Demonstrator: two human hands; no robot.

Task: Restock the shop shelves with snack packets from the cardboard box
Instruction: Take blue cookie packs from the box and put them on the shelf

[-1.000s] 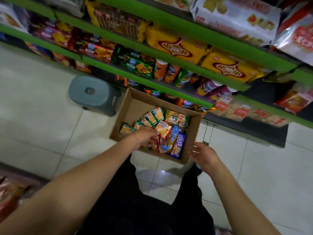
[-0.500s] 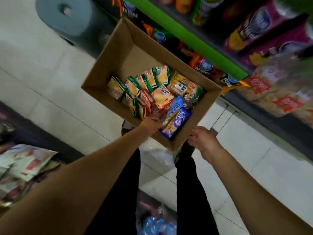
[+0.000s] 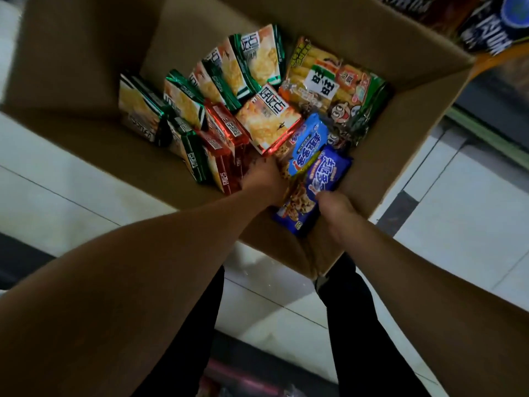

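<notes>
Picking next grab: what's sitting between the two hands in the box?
In the head view, a dark blue cookie packet lies between the left hand and right hand; both touch it.

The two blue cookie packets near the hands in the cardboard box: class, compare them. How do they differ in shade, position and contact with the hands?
The lighter blue packet lies farther into the cardboard box; the darker blue packet lies nearer the person, partly overlapping it. The right hand touches the darker packet's near part, while the left hand sits beside the lighter one; the grip is hidden. Both show white lettering and cookie pictures.
</notes>
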